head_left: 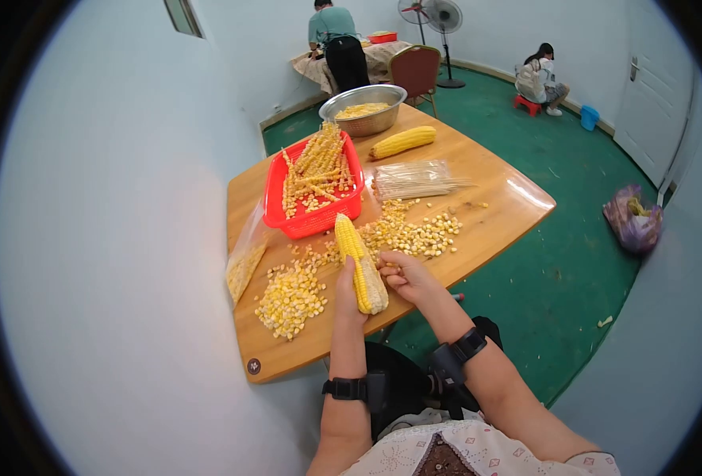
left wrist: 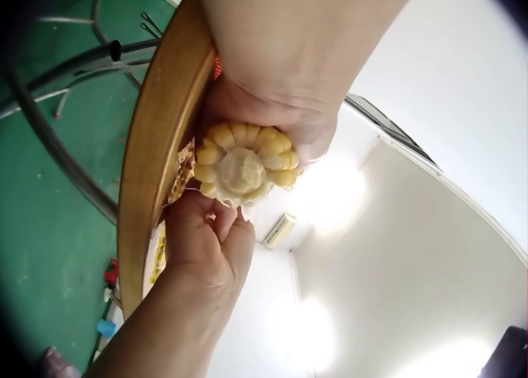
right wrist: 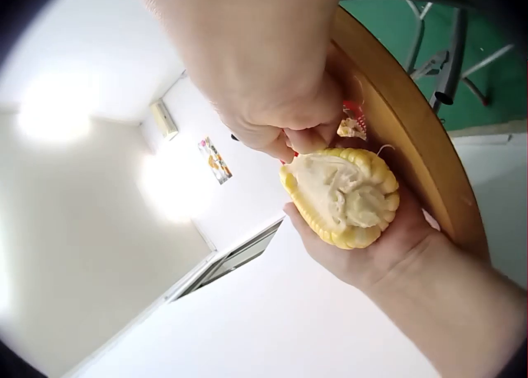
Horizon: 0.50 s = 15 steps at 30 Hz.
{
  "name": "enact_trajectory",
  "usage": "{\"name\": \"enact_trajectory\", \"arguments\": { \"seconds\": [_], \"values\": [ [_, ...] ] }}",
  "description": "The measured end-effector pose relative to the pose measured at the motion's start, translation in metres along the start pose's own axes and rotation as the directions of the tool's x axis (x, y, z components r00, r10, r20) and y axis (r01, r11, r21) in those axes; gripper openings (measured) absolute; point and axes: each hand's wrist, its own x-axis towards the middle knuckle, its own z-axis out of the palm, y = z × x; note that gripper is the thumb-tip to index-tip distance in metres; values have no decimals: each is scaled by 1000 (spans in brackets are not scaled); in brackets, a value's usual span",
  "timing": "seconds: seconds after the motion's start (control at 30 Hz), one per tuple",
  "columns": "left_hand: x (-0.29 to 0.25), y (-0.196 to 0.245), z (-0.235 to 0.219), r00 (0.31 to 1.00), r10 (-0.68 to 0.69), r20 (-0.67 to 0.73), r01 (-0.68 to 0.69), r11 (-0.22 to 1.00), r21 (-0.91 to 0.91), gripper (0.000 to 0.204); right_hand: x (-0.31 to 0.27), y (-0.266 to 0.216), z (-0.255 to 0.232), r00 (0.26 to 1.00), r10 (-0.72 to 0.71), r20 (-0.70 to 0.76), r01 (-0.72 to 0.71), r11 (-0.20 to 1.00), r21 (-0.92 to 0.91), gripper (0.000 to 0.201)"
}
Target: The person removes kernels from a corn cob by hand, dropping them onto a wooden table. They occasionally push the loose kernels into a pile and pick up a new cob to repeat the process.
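Your left hand (head_left: 349,295) grips the corn cob (head_left: 360,264) at the table's near edge (head_left: 303,361), while your right hand (head_left: 405,275) pinches kernels off its bared side, so you look mid-stripping; next, judge a slight turn of the cob. Loose kernels (head_left: 290,297) crowd the board, the red basket (head_left: 275,208) beyond; free room lies rightward

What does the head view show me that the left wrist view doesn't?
Only the head view shows the tabletop layout: the loose kernels, the red basket of skewered corn, the bundle of skewers, a whole cob and the metal bowl. Only the left wrist view shows the held cob's cut end and the table's underside frame. Both show the left hand gripping the cob, the right hand against it, and the table.
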Motion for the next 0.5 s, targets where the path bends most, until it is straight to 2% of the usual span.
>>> {"name": "enact_trajectory", "arguments": {
  "seconds": [0.07, 0.13, 0.2, 0.3, 0.37, 0.4, 0.43, 0.5],
  "values": [
    [-4, 7, 4, 999, -43, 23, 46, 988, -145, 45, 1, -5, 3, 993, 110, 35, -113, 987, 117, 11],
    [-8, 11, 4, 998, -57, 32, 63, 971, -229, 48, 11, -7, 2, 989, 148, 13, -148, 975, 166, 13],
    [-6, 5, -8, 1000, -17, 9, 18, 974, -224, 44, 13, -12, 13, 986, 160, -46, -150, 975, 163, 14],
    [-7, 2, -8, 998, 53, -17, -55, 972, -228, 41, 15, -22, 28, 980, 197, 4, -189, 934, 302, 15],
    [-5, 0, -12, 997, 62, -44, -69, 983, -169, 39, 18, -33, 45, 972, 219, 81, -233, 932, 277, 16],
    [-4, 1, -11, 998, 35, -44, -43, 980, -195, 38, 20, -39, 56, 967, 228, 117, -252, 931, 263, 16],
    [-5, 2, -10, 999, 5, -43, -14, 976, -219, 36, 23, -39, 72, 981, 178, 74, -188, 965, 180, 17],
    [-3, 1, -12, 999, -24, -35, 16, 975, -220, 36, 38, -35, 90, 963, 255, 90, -262, 962, 72, 18]
  ]
}}
